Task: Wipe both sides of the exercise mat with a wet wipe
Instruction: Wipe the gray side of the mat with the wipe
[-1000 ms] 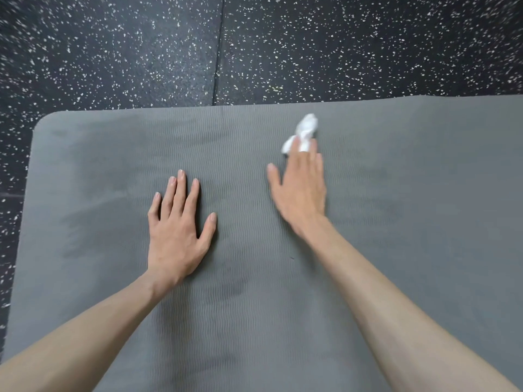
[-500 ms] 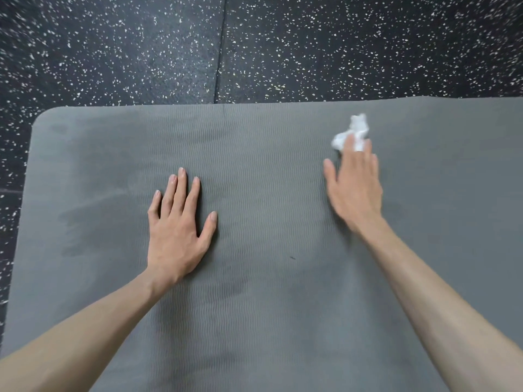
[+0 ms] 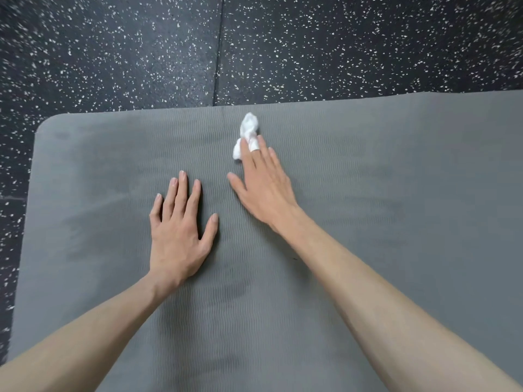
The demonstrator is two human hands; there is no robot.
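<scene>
Two bare hands on one grey exercise mat [image 3: 396, 222], head view. No containers in view.

Mat: lies flat on a black rubber floor [image 3: 113, 52] with white speckles. Its far edge runs across the upper part of the view; its rounded far-left corner is visible. Surface has a fine wavy rib texture. Darker, faintly damp-looking patches show left of the left hand and along the middle toward the near edge; cannot tell for sure that they are moisture. One seam in the floor runs away from the mat's far edge, near centre.

Wet wipe [image 3: 246, 134]: white, crumpled into a twisted wad, resting on the mat close to its far edge, near the middle of the view. It sits at and beyond the tips of the right hand's fingers, partly under them; part of it shows between the index and middle fingers.

Right hand [image 3: 264, 188]: palm down, fingers straight and close together, thumb spread to the left. Fingertips press on the wipe; no curl around it visible. Forearm bare, reaching in from lower right.

Left hand [image 3: 178, 230]: flat on the mat, palm down, fingers extended and slightly spread, thumb out to the right. Holds nothing. Sits just beside the right hand, nearer the viewer, not touching it.
</scene>
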